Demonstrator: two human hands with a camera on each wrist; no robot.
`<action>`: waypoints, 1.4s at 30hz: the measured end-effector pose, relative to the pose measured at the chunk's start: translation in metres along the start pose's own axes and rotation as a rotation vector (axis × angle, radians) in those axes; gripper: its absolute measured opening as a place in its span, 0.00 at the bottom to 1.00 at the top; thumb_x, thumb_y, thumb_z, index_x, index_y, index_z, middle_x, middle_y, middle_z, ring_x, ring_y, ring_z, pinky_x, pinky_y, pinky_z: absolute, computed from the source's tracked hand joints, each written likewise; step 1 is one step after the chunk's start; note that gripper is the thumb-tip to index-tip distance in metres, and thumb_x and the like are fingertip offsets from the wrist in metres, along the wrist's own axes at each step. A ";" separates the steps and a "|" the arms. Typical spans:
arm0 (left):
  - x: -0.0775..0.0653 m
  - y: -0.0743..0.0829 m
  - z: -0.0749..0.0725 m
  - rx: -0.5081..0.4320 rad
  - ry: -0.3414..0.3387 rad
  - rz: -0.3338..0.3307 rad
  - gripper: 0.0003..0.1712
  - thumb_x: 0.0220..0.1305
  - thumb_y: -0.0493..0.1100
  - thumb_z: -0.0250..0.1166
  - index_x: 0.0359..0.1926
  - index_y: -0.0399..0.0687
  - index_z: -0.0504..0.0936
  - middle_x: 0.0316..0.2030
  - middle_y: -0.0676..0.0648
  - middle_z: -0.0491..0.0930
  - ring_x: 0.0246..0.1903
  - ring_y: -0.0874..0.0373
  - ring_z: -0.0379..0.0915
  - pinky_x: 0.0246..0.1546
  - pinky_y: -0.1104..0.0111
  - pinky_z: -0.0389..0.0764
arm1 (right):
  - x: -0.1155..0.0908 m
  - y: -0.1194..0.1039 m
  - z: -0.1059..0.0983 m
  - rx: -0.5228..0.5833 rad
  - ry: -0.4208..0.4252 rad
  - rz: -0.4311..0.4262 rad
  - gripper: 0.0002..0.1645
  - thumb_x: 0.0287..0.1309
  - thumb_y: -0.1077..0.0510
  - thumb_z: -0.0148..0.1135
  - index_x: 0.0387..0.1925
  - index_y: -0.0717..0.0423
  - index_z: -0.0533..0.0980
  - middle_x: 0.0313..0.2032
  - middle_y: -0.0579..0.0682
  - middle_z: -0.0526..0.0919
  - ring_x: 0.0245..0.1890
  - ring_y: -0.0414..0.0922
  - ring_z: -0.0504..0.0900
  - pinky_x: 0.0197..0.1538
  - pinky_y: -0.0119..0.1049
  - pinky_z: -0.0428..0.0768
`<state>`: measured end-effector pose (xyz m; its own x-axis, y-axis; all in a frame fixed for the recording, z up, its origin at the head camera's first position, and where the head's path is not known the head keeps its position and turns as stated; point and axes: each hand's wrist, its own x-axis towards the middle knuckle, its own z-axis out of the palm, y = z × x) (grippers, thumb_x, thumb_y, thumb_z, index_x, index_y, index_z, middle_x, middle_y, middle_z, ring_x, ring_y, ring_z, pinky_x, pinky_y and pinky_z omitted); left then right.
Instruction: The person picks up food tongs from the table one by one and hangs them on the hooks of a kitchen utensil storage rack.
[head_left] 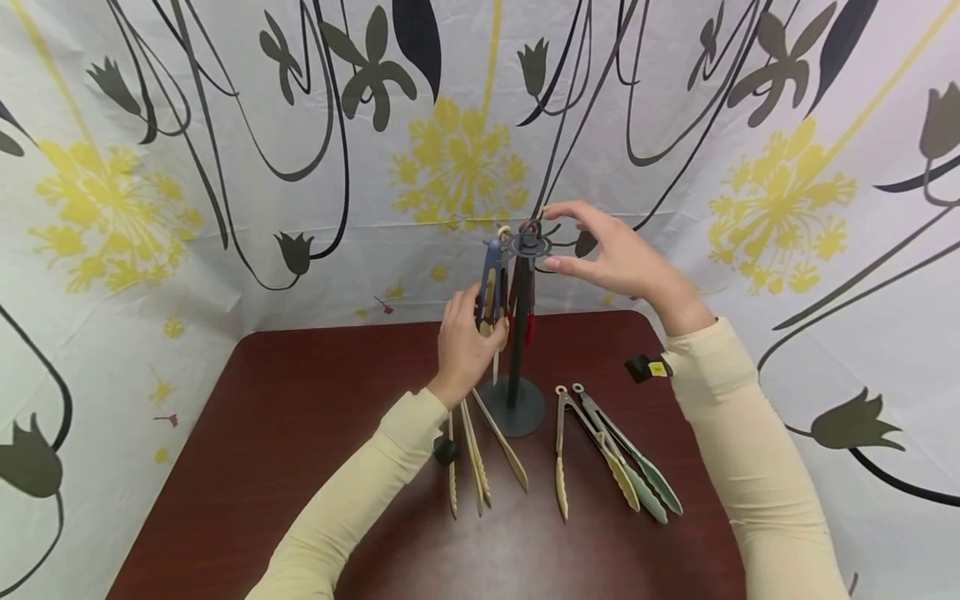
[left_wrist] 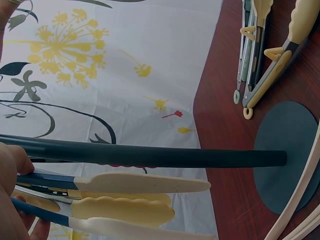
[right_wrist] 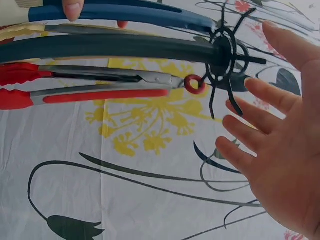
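Beside the stand's dark post (head_left: 516,358), the left hand (head_left: 467,337) grips the blue-handled tongs (right_wrist: 100,12), tips downward, their upper end close against the hook ring (right_wrist: 220,56); whether a hook passes through their loop cannot be told. If it does not, loosening this grip would probably let the tongs drop; a sideways tug on them could also rock the tall stand or jostle the neighbouring tools. The left forearm slants up from below, the thumb on the near side of the handles. The right hand (head_left: 618,254) reaches in higher, released and holding nothing, thumb and fingers spread about the ring; contact there is unclear, and a careless squeeze might snag a hook. Near the post hang red tongs (right_wrist: 95,71), their red ring at the hooks, and steel tongs with cream tips (left_wrist: 125,211). Below, the round base (head_left: 527,412) stands on the table (head_left: 337,383), with pale tongs (head_left: 484,485) under the left wrist and, to the right, cream tongs (head_left: 626,487) beside green tongs (head_left: 660,483).
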<state>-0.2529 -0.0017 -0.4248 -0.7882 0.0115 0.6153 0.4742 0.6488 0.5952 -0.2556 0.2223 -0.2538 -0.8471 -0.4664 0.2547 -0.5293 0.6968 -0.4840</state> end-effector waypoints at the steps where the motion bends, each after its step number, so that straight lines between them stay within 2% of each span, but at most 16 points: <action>1: 0.000 0.000 0.000 -0.003 0.001 0.001 0.36 0.58 0.45 0.72 0.66 0.44 0.71 0.51 0.44 0.77 0.50 0.49 0.74 0.49 0.56 0.80 | 0.000 0.001 -0.002 0.002 -0.011 -0.012 0.41 0.61 0.39 0.64 0.72 0.38 0.61 0.72 0.47 0.64 0.73 0.58 0.63 0.70 0.61 0.63; 7: 0.001 -0.001 0.001 -0.018 0.015 0.012 0.36 0.56 0.42 0.73 0.65 0.44 0.72 0.50 0.44 0.77 0.49 0.49 0.74 0.48 0.55 0.81 | 0.000 0.009 -0.006 0.019 -0.094 -0.031 0.39 0.64 0.42 0.62 0.73 0.24 0.58 0.73 0.45 0.64 0.73 0.52 0.64 0.67 0.61 0.65; 9: 0.000 -0.001 0.002 -0.018 0.019 0.016 0.35 0.56 0.42 0.73 0.64 0.43 0.72 0.50 0.44 0.77 0.49 0.49 0.74 0.48 0.55 0.81 | -0.001 0.010 -0.007 0.020 -0.106 -0.032 0.38 0.65 0.42 0.62 0.72 0.22 0.59 0.74 0.43 0.64 0.73 0.51 0.64 0.68 0.61 0.65; 16: 0.002 0.001 0.001 -0.019 0.008 0.008 0.35 0.57 0.43 0.73 0.65 0.44 0.71 0.50 0.44 0.77 0.51 0.49 0.74 0.47 0.55 0.81 | 0.001 0.008 -0.010 0.009 -0.112 -0.024 0.39 0.63 0.41 0.64 0.72 0.25 0.60 0.69 0.46 0.71 0.70 0.53 0.67 0.64 0.59 0.68; 25: 0.004 0.004 -0.001 -0.031 0.004 -0.004 0.36 0.58 0.42 0.72 0.66 0.45 0.70 0.50 0.43 0.77 0.49 0.49 0.74 0.45 0.55 0.81 | 0.001 0.007 -0.011 0.032 -0.122 -0.006 0.40 0.61 0.41 0.65 0.72 0.26 0.60 0.68 0.47 0.72 0.63 0.56 0.74 0.62 0.59 0.70; 42: 0.003 -0.001 0.000 -0.022 -0.024 -0.035 0.37 0.58 0.48 0.72 0.67 0.49 0.69 0.47 0.46 0.76 0.45 0.52 0.75 0.43 0.60 0.81 | -0.003 0.000 -0.010 0.013 -0.124 0.041 0.42 0.58 0.38 0.67 0.71 0.20 0.59 0.69 0.46 0.72 0.63 0.55 0.74 0.63 0.56 0.70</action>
<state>-0.2555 -0.0024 -0.4235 -0.8137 0.0075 0.5813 0.4543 0.6320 0.6278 -0.2536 0.2287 -0.2464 -0.8553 -0.5019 0.1292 -0.4927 0.7101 -0.5030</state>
